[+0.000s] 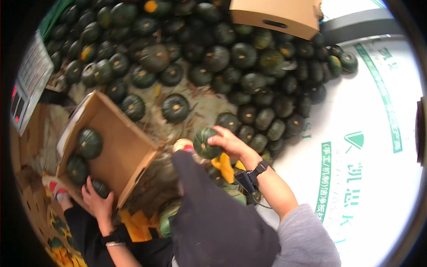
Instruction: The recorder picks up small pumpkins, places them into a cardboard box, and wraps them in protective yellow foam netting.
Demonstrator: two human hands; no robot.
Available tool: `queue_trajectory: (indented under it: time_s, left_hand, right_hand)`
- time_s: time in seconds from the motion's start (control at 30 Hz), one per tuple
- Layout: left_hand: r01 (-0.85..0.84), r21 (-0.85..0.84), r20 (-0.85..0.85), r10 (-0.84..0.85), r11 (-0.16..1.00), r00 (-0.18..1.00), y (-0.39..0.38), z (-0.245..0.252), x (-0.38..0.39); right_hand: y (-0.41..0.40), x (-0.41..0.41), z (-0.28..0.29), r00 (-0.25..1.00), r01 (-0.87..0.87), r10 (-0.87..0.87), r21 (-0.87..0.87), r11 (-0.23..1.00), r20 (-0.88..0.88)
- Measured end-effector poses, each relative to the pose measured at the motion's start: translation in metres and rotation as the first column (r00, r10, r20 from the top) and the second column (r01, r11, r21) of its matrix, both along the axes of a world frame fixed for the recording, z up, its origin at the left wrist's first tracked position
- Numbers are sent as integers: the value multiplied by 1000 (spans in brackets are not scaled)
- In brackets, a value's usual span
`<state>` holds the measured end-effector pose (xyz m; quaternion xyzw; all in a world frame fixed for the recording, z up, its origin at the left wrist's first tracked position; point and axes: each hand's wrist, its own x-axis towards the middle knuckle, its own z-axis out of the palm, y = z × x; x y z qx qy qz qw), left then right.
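My right hand (232,142) grips a green kabocha squash (204,143), thumb on its top, and holds it above my knee. An open cardboard box (115,133) lies to my left, with two dark kabocha squashes resting inside along its left side, an upper squash (89,143) and a lower squash (77,169). At the box's near corner, my left hand (96,200) has its fingers and thumb around a third squash (100,188), partly hidden by the hand. A watch-like device (250,177) is strapped to my right wrist.
A large heap of kabocha squashes (217,58) spreads ahead. One squash (175,108) sits apart on the littered ground. Another cardboard box (275,16) rests on the heap. A digital scale display (30,81) stands at left. White printed panels (360,116) line the right side.
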<state>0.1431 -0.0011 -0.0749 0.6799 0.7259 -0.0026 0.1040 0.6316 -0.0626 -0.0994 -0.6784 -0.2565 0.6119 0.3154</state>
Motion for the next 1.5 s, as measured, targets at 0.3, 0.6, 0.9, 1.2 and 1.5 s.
queue_trajectory:
  time_s: [0.3, 0.6, 0.9, 1.2, 1.5]
  left_hand:
    - [-35, 211, 99, 14, 977, 995, 0, -28, 20]
    - [-187, -254, 907, 301, 949, 294, 6, 87, 134]
    - [179, -629, 694, 650, 757, -311, 4, 48, 188]
    - [368, -743, 284, 761, 559, -583, -45, 54, 136]
    - [108, -842, 392, 738, 528, -549, -80, 33, 94]
  right_hand:
    - [67, 146, 3, 162, 160, -381, 357, 920, 910]
    - [41, 69, 37, 681, 685, -367, 374, 625, -634]
    - [56, 21, 65, 490, -446, -228, 466, 764, 842]
    - [49, 98, -7, 731, -26, -207, 329, 944, 651]
    - [88, -55, 63, 571, -54, 222, 233, 971, -791]
